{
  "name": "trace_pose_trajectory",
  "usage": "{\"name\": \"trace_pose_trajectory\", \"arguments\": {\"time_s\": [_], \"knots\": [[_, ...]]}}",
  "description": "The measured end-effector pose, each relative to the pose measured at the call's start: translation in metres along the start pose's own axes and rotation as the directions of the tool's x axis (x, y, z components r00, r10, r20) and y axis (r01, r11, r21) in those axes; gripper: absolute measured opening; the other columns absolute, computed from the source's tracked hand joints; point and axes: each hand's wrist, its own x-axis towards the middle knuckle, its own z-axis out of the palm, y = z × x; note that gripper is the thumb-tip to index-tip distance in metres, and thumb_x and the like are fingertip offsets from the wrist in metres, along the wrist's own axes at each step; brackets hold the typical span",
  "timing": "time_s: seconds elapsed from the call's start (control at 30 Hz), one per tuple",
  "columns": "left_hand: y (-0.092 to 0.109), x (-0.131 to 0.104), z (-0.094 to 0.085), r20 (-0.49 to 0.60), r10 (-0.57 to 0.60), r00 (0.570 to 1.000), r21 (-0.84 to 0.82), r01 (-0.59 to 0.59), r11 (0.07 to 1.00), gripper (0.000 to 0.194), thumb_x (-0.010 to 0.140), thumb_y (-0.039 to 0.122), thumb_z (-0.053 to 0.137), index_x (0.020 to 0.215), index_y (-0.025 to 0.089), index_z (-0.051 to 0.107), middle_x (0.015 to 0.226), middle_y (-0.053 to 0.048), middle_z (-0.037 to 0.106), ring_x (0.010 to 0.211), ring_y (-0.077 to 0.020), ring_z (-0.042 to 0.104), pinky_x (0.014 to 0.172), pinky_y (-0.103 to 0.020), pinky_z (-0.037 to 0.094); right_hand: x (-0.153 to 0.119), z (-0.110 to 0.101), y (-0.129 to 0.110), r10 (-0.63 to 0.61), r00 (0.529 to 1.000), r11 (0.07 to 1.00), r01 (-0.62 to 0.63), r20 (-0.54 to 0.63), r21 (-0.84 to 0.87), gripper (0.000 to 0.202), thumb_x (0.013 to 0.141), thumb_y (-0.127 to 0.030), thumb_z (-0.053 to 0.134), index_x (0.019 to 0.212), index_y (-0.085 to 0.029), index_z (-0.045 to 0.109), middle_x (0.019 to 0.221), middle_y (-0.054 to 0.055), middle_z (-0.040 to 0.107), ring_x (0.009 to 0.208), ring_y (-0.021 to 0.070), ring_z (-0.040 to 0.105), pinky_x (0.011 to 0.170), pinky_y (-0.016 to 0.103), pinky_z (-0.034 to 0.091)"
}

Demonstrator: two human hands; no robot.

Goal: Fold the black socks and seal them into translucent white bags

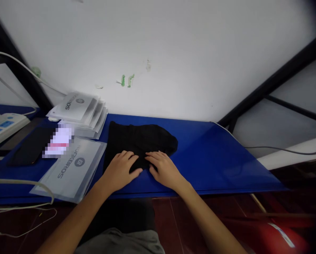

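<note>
Left hand and right hand open, thumbs apart from fingers, both touching cloth. Blue worktop, cut off left. Black cloth centre frame: flattish, wrinkled, rounded right end; lower edge partly hand-covered, folds unclear. Lit screen, left, pixelated.

Pale wall, green marks | blue tabletop | black metal bars | reddish-brown floor

I see matt black cloth, softly rumpled; a smooth, slightly glossy blue tabletop; translucent plastic packaging bags with a satin sheen; and a white plastic power strip, apparently smooth. The wall looks matt.
</note>
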Motion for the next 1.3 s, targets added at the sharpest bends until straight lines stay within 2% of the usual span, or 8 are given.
{"name": "trace_pose_trajectory", "arguments": {"time_s": [0.1,0.2,0.33,0.5,0.7,0.87,1.1,1.3], "knots": [[0.009,-0.002,-0.001,0.047,0.030,0.998,0.044,-0.032,0.998,0.036,0.086,0.038,0.056,0.115,0.017,0.060,0.117,-0.010,0.061,0.107,-0.0262,0.055,0.091,-0.042,0.047,0.001,0.002,0.002,0.020,0.999,1.000,-0.020,-0.035,0.020,0.031,0.086,-0.015,0.047,0.111,-0.020,0.065,0.120,0.007,0.066,0.113,0.0208,0.059,0.107,0.046,0.037],[0.012,0.000,0.000,0.059,0.007,0.998,0.101,-0.013,0.995,0.024,0.090,0.024,0.048,0.108,0.016,0.062,0.110,-0.009,0.063,0.103,-0.0249,0.056,0.087,-0.040,0.047,0.000,0.002,0.000,0.013,0.999,1.000,-0.012,-0.050,0.025,0.029,0.087,-0.021,0.052,0.114,-0.020,0.063,0.120,0.008,0.066,0.114,0.0214,0.058,0.107,0.048,0.036],[0.012,0.004,-0.002,0.071,-0.017,0.997,0.132,0.008,0.991,0.025,0.091,0.014,0.040,0.099,0.015,0.064,0.100,-0.008,0.065,0.096,-0.0236,0.059,0.082,-0.039,0.048,-0.003,0.000,-0.004,-0.030,0.998,1.000,0.029,-0.057,-0.008,0.037,0.084,-0.027,0.058,0.120,-0.018,0.059,0.122,0.010,0.063,0.117,0.0244,0.056,0.108,0.052,0.034],[0.014,0.004,-0.006,0.075,-0.045,0.996,0.138,0.034,0.990,0.027,0.091,0.012,0.039,0.102,0.015,0.062,0.098,-0.008,0.066,0.093,-0.0228,0.060,0.080,-0.038,0.048,-0.005,0.001,-0.002,-0.059,0.997,0.991,0.052,-0.054,-0.127,0.042,0.077,-0.006,0.054,0.117,-0.017,0.058,0.113,0.009,0.067,0.108,0.0244,0.060,0.107,0.052,0.036],[0.014,-0.012,-0.012,0.093,-0.152,0.984,0.276,0.121,0.954,0.047,0.077,-0.002,0.043,0.120,0.013,0.056,0.118,-0.011,0.061,0.110,-0.0268,0.054,0.098,-0.045,0.040,-0.009,0.002,0.007,-0.078,0.989,0.986,0.058,-0.126,-0.158,0.037,0.073,0.002,0.050,0.103,-0.018,0.061,0.098,0.006,0.069,0.094,0.0210,0.064,0.104,0.048,0.039],[0.003,-0.028,-0.029,0.085,-0.253,0.964,0.311,0.216,0.926,0.036,0.078,0.001,0.045,0.108,0.014,0.062,0.109,-0.011,0.064,0.105,-0.0280,0.056,0.098,-0.047,0.039,-0.014,-0.004,0.011,-0.071,0.983,0.994,0.056,-0.169,-0.090,0.037,0.072,0.003,0.051,0.099,-0.019,0.064,0.097,0.006,0.070,0.093,0.0217,0.062,0.093,0.045,0.046],[-0.007,-0.039,-0.052,0.148,-0.311,0.939,0.206,0.278,0.938,0.033,0.084,0.006,0.039,0.100,0.017,0.066,0.099,-0.007,0.068,0.098,-0.0254,0.061,0.088,-0.042,0.045,-0.017,-0.019,0.013,-0.001,0.993,0.999,0.005,-0.115,0.035,0.030,0.074,-0.001,0.056,0.092,-0.021,0.068,0.091,0.004,0.071,0.089,0.0218,0.061,0.083,0.042,0.048],[-0.012,-0.047,-0.072,0.045,-0.326,0.944,0.049,0.323,0.945,0.030,0.087,0.020,0.042,0.102,0.024,0.067,0.100,-0.003,0.069,0.090,-0.0230,0.064,0.080,-0.039,0.048,-0.017,-0.043,0.010,0.083,0.991,0.959,-0.051,-0.104,0.277,0.027,0.075,-0.005,0.057,0.092,-0.024,0.068,0.091,0.001,0.072,0.087,0.0179,0.064,0.083,0.037,0.050]]}}
